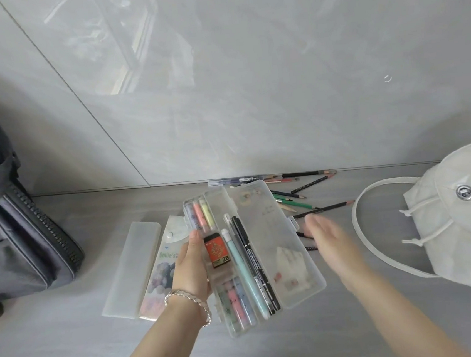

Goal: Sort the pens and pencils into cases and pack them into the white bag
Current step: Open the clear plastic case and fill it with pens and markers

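Note:
My left hand (pixel 192 265) holds an open clear plastic case (pixel 265 227) above the table, its fingers showing through the lid. Inside lie a mint pen (pixel 246 276), black pens (pixel 255 263), pastel highlighters (pixel 201 212) and an orange 2B lead box (pixel 218 250). My right hand (pixel 330 244) hovers blurred just right of the case, fingers apart and empty. Loose pencils (pixel 300 197) lie scattered behind the case by the wall. The white bag (pixel 462 218) sits at the right with its flap and strap spread out.
A frosted flat case (pixel 133 264) and a printed pouch with grapes (pixel 162 270) lie left of my left hand. A grey backpack (pixel 10 231) stands at the far left. A grey tiled wall (pixel 219 92) rises right behind the table.

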The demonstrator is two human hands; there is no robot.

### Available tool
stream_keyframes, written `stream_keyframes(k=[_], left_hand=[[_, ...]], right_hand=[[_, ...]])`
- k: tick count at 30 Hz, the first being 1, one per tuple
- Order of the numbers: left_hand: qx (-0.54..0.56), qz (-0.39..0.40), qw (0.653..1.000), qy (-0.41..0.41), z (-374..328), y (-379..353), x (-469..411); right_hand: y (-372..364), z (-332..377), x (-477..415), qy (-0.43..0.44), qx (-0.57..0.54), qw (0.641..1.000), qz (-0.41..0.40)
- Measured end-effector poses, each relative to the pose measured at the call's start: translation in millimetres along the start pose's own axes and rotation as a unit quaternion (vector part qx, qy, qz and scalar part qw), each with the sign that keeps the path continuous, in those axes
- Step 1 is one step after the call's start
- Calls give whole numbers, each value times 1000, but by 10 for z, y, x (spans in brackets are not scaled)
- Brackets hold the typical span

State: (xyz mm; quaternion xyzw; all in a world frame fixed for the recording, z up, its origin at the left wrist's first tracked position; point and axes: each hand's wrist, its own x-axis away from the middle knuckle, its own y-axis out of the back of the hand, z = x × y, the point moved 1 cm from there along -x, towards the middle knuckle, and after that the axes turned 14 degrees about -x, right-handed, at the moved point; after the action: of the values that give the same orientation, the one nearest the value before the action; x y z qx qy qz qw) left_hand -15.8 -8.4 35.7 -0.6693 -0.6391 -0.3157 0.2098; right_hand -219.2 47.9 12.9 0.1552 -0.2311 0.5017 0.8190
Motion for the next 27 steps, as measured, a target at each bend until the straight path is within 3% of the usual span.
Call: stream_keyframes(k=[1,3,7,11,15,20,27], left_hand=[[2,-2,1000,0,14,-7,-4],[-12,-11,1000,-7,62,-5,-54],[-51,-26,998,-9,171,11,-159],[-19,26,999,13,133,-61,-48],[5,110,994,-3,91,-125,98],[-88,39,994,-60,155,-76,77],[-74,67,992,-79,228,-44,39]], right_hand=[[12,-56,-10,-86,-60,993,49],[-13,-65,87,-150,-167,968,110],[-78,70,330,-92,-288,937,174],[-314,98,529,30,-67,968,239],[-513,9,634,106,95,956,256],[-520,-107,598,67,47,980,179],[-440,-147,475,3,-42,984,171]])
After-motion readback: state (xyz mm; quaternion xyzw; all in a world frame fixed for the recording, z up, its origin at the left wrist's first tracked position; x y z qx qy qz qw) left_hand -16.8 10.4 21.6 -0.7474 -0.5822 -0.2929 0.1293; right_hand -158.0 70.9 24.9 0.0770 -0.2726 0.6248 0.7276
